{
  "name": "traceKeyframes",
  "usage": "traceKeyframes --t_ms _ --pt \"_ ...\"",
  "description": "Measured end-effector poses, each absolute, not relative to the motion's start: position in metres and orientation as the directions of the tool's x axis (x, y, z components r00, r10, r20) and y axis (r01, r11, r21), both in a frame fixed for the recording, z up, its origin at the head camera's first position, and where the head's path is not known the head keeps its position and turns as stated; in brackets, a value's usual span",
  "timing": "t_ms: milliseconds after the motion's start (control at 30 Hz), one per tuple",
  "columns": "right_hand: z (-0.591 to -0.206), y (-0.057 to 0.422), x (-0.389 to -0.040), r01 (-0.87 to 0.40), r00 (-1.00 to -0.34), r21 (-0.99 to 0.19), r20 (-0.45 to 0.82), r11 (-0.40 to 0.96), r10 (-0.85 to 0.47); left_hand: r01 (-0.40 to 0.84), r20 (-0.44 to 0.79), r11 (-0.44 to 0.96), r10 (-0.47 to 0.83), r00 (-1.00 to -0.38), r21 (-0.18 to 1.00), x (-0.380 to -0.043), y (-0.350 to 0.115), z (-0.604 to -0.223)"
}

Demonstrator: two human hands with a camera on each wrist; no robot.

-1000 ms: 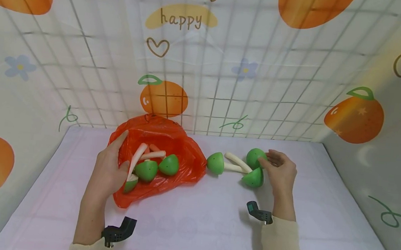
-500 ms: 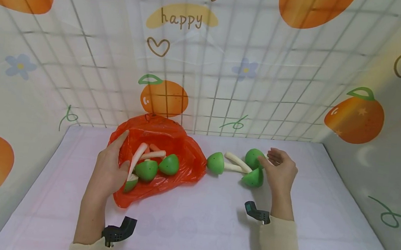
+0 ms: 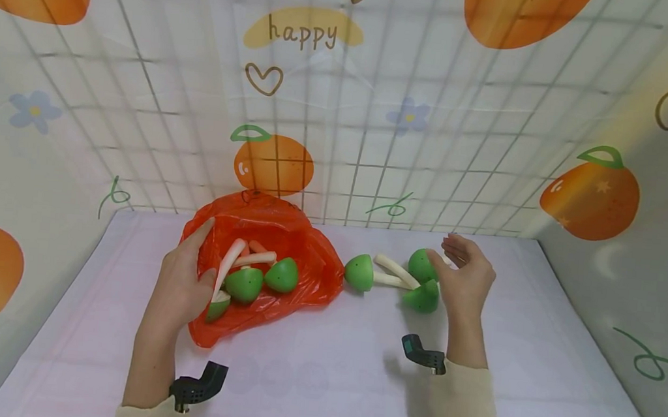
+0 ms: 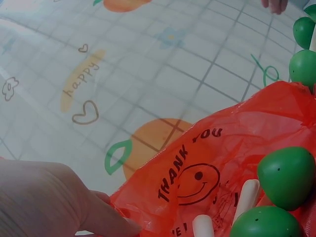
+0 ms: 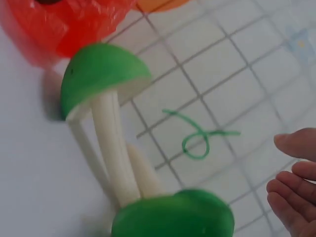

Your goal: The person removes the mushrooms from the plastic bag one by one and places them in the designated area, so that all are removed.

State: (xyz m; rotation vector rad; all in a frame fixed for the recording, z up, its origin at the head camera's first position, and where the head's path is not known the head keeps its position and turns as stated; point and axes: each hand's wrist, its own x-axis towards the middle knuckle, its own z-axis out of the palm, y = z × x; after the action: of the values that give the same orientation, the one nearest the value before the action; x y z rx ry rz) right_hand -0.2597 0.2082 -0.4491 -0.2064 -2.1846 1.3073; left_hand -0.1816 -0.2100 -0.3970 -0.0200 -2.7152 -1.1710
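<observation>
My left hand (image 3: 182,285) holds the left edge of a red plastic bag (image 3: 319,266), whose mouth faces me. Inside the bag lie several toy mushrooms with green caps (image 3: 243,284) and pale stems. The left wrist view shows the fingers at the bag's rim and black print with a smiling face. To the right of the bag, a green mushroom (image 3: 359,273) lies on its side, its stem pointing right. Two more green caps (image 3: 422,265) (image 3: 421,296) lie beside its stem end. My right hand (image 3: 468,271) hovers just right of these, fingers loosely bent, holding nothing.
A white cloth covers the table (image 3: 320,377). Behind it hangs a printed curtain (image 3: 341,117) with oranges and grid lines, its lower part meeting the table's far edge. Each wrist carries a small black camera (image 3: 199,384).
My right hand has drawn off the upper right mushroom cap and risen slightly, its thumb and fingers parting. My left hand and the bag have stayed put.
</observation>
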Motion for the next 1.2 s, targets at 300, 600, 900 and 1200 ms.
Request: traceKeyframes --t_ms 300,600,900,1200 --pt "-0.432 0.176 -0.254 -0.284 -0.867 -0.854 0.422 0.435 0.264 0.075 0.164 0.691 -0.064 -0.984 0.719 -0.182 -0.210 -0.398" --pt "-0.431 0.142 -0.251 -0.344 -0.900 -0.866 0.414 0.362 0.136 0.076 0.160 0.690 -0.058 -0.985 0.720 -0.182 -0.210 -0.399" --pt "-0.436 0.109 -0.249 -0.372 -0.913 -0.866 0.406 0.334 0.035 0.076 0.161 0.689 -0.060 -0.985 0.721 -0.183 -0.210 -0.398" --pt "-0.445 0.080 -0.244 -0.389 -0.919 -0.856 0.387 0.341 -0.077 0.085 0.171 0.681 -0.060 -0.984 0.727 -0.183 -0.211 -0.398"
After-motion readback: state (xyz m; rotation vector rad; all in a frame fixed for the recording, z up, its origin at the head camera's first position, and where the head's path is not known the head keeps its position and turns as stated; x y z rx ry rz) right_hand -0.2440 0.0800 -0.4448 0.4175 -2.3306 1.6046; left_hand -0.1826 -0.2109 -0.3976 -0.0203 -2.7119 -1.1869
